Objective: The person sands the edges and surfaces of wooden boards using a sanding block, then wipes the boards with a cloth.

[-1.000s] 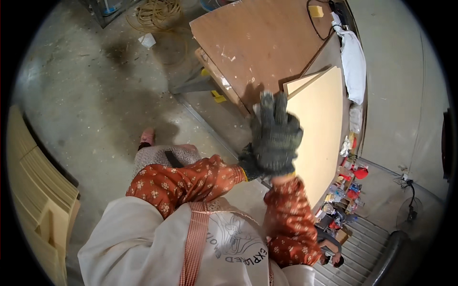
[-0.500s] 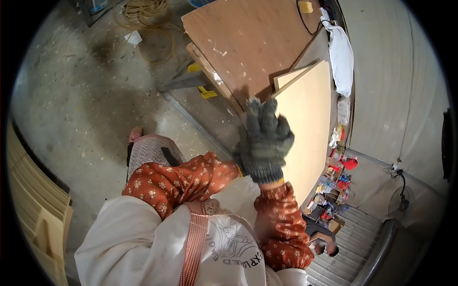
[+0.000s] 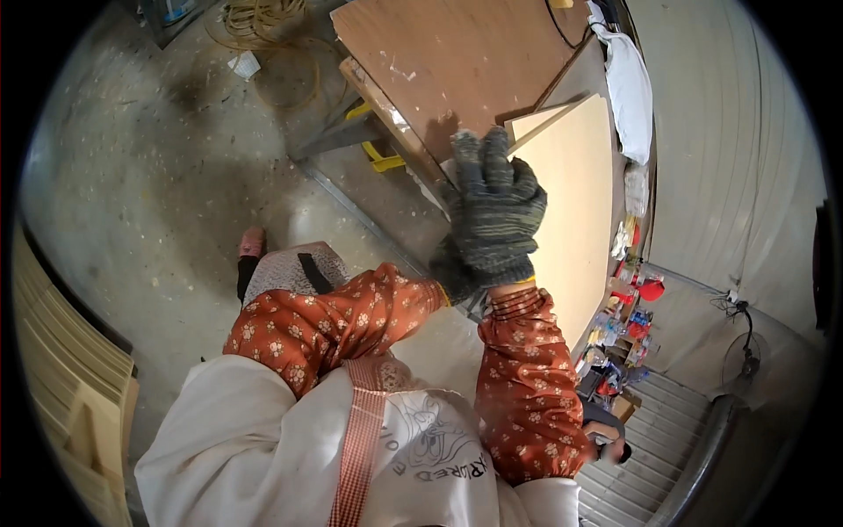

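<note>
My right hand (image 3: 498,206), in a dark grey-green knit glove, lies over the left edge of a pale wooden panel (image 3: 566,228). Two of its fingers stretch away from me toward the brown board, and the others bend slightly; nothing shows in its grasp. Underneath its wrist is my left hand (image 3: 450,270), also gloved. Its fingers are hidden, so I cannot tell what it touches. Another pale panel (image 3: 529,123) shows at the far end, partly beneath the first. Beyond them lies a large brown board (image 3: 439,66) with pale scuffs.
A metal table leg (image 3: 338,138) and yellow pieces (image 3: 384,162) stand left of the boards. Coiled hose (image 3: 263,22) lies on the floor at far left. Stacked pale panels (image 3: 75,386) fill the lower left. White cloth (image 3: 628,97), mixed clutter (image 3: 619,334), a fan (image 3: 746,360) and another person (image 3: 606,430) are at right.
My right hand has moved away from me along the panel's edge, its fingertips now nearer the far end. My left hand stays low beneath it. The whole view has shifted slightly.
</note>
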Tool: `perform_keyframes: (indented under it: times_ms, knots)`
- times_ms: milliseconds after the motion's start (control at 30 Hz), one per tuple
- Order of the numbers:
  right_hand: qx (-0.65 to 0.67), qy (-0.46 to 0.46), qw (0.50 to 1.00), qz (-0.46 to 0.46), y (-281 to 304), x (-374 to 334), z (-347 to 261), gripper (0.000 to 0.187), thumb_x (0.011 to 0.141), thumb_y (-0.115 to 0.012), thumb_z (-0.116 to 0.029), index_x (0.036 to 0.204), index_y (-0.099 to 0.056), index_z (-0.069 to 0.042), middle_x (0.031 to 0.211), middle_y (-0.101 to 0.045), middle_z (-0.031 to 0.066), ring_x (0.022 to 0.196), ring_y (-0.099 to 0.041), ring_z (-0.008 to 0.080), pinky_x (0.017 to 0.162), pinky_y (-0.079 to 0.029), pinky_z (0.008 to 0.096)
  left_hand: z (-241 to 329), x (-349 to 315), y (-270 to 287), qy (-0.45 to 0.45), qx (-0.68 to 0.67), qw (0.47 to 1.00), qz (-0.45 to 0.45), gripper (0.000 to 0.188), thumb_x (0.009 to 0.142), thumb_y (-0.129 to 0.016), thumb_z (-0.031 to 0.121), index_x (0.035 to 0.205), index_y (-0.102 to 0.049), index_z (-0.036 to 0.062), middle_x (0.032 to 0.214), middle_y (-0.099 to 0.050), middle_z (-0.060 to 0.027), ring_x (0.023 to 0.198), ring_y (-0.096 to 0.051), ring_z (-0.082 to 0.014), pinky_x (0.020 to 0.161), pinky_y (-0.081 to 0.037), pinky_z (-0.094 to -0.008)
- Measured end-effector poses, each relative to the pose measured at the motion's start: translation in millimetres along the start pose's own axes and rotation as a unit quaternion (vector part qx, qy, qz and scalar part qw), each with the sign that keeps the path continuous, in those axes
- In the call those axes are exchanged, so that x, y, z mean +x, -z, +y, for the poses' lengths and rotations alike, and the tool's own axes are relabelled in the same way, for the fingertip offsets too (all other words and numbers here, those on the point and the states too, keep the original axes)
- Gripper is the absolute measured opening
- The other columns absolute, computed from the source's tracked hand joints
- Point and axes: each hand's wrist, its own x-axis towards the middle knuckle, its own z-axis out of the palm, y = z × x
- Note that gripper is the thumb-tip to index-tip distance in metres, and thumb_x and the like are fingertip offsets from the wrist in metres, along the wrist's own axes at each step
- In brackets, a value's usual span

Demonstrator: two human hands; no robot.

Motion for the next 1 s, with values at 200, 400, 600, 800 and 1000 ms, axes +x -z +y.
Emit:
perform_keyframes:
  times_ms: [200,400,600,800,1000]
  knots:
    - [-0.033,-0.142,0.988,-0.052,13.0,-53.8,36.5,0.049,0.092,-0.061,-0.033,0.135,-0.054,-0.01,0.14,-0.055,0.0084,0.133,-0.048,0.029,0.094,-0.045,0.0445,23.4,5.9,13.5,0.083,0.115,0.99,0.009,0.043,0.093,-0.052,0.045,0.107,-0.064,0.0067,0.083,-0.066,-0.0092,0.074,-0.064,-0.0253,0.064,-0.051,-0.0377]
    - [-0.028,0.05,0.997,0.044,7.7,-4.4,-6.6,0.042,0.08,-0.069,-0.027,0.12,-0.064,-0.017,0.133,-0.059,0.0108,0.098,-0.063,0.0349,0.074,-0.053,0.0392,-14.6,6.1,-31.0,-0.082,-0.015,0.99,0.115,0.042,0.094,-0.051,0.044,0.11,-0.064,0.0067,0.093,-0.067,-0.0126,0.088,-0.067,-0.0275,0.076,-0.054,-0.0395]
    - [-0.148,0.048,0.939,-0.306,65.0,54.7,45.0,0.05,0.082,-0.066,-0.033,0.128,-0.059,-0.017,0.131,-0.059,0.0071,0.111,-0.058,0.0304,0.082,-0.048,0.0448,-24.1,9.3,-22.7,-0.058,-0.045,0.997,0.038,0.054,0.092,-0.05,0.055,0.106,-0.065,0.0047,0.096,-0.066,-0.0217,0.089,-0.064,-0.0372,0.08,-0.05,-0.046]
    - [-0.027,0.056,0.994,-0.091,58.5,39.8,59.0,0.042,0.089,-0.065,-0.034,0.126,-0.06,-0.016,0.124,-0.063,0.0129,0.098,-0.064,0.0333,0.077,-0.049,0.0444,29.6,8.2,27.0,0.07,0.105,0.992,-0.011,0.058,0.09,-0.053,0.057,0.104,-0.067,0.0018,0.095,-0.068,-0.0213,0.089,-0.065,-0.0369,0.082,-0.049,-0.0463]
    - [0.077,-0.069,0.994,0.031,-10.0,-91.2,21.5,0.062,0.081,-0.071,-0.035,0.136,-0.052,-0.011,0.142,-0.047,0.0236,0.112,-0.058,0.0348,0.09,-0.048,0.044,17.4,-17.5,125.9,0.038,0.026,0.993,-0.108,0.026,0.093,-0.061,0.034,0.094,-0.07,0.01,0.079,-0.068,-0.004,0.077,-0.065,-0.0248,0.08,-0.053,-0.0413]
